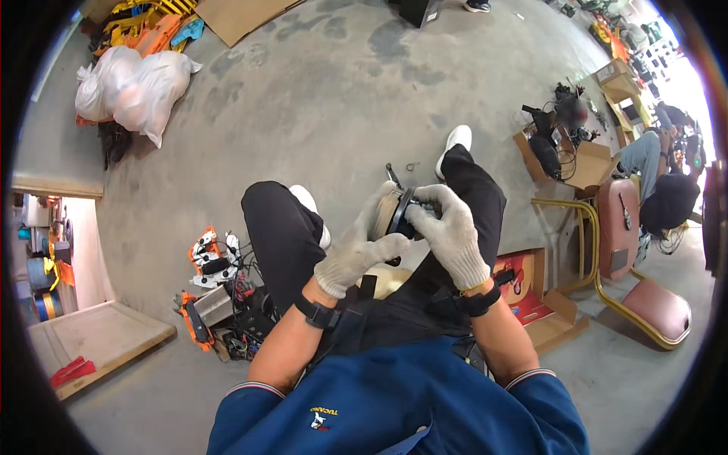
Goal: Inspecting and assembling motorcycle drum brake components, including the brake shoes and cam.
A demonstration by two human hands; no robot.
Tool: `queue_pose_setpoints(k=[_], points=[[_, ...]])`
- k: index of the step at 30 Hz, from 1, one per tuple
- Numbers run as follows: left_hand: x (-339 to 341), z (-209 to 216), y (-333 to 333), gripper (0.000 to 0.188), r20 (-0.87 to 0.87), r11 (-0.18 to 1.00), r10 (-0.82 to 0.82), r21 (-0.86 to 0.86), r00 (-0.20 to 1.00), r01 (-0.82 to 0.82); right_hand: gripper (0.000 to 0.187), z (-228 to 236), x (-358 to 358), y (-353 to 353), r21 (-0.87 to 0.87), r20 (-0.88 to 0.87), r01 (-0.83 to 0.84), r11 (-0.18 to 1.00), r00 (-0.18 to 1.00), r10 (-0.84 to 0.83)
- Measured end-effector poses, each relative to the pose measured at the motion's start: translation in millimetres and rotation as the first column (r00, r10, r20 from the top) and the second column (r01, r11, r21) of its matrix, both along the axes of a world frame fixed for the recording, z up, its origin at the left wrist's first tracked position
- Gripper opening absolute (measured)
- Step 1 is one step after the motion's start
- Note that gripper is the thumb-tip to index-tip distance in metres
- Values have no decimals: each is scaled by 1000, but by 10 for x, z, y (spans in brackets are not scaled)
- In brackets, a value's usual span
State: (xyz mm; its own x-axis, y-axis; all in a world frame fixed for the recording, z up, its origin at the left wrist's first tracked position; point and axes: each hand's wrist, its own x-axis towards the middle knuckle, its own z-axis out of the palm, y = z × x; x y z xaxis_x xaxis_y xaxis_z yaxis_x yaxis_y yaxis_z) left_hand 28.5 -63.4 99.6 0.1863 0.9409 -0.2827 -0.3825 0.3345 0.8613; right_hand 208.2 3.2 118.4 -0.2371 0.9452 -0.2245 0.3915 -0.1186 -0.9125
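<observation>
Two gloved hands meet over the lap of a seated person: the left hand (pixel 355 254) cups a round, disc-shaped part (pixel 394 214) from its pale side, fingers curled around it, while the right hand (pixel 449 231) pinches its dark rim from the opposite side. The disc stands on edge between both palms. Beside the right knee lies an open red cardboard box (pixel 523 292); farther left, white sacks (pixel 133 87) rest on the concrete floor (pixel 341 83).
</observation>
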Motion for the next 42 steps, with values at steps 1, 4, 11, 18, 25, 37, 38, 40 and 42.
queue_pose_setpoints(k=[1,4,11,18,25,37,38,40,42], points=[[7,-43,-21,103,-74,1000,14,8,997,-13,33,-17,1,-14,9,-3,1,1000,1000,-1],[54,-27,-57,94,-291,999,45,28,956,-39,32,-46,10,-57,48,-7,0,999,1000,0],[147,45,-57,67,-646,963,236,256,726,-85,30,-33,15,-120,198,54,-57,979,997,47],[146,20,20,60,-661,969,228,226,715,-100,30,-69,-38,-168,176,40,-111,978,994,105],[151,60,66,58,-727,966,257,220,637,-138,23,53,-10,-97,210,295,-282,936,931,214],[84,-236,16,56,-785,974,203,223,585,-39,25,-281,126,-137,235,209,-418,878,903,374],[82,-257,33,56,-795,971,213,237,567,-33,28,-297,118,-155,278,259,-440,854,890,374],[100,-276,53,57,-792,977,185,212,581,-23,32,-226,82,-167,144,277,-390,910,898,342],[153,-116,85,56,-745,986,152,159,649,-49,34,-178,84,-158,35,331,-381,924,877,349]])
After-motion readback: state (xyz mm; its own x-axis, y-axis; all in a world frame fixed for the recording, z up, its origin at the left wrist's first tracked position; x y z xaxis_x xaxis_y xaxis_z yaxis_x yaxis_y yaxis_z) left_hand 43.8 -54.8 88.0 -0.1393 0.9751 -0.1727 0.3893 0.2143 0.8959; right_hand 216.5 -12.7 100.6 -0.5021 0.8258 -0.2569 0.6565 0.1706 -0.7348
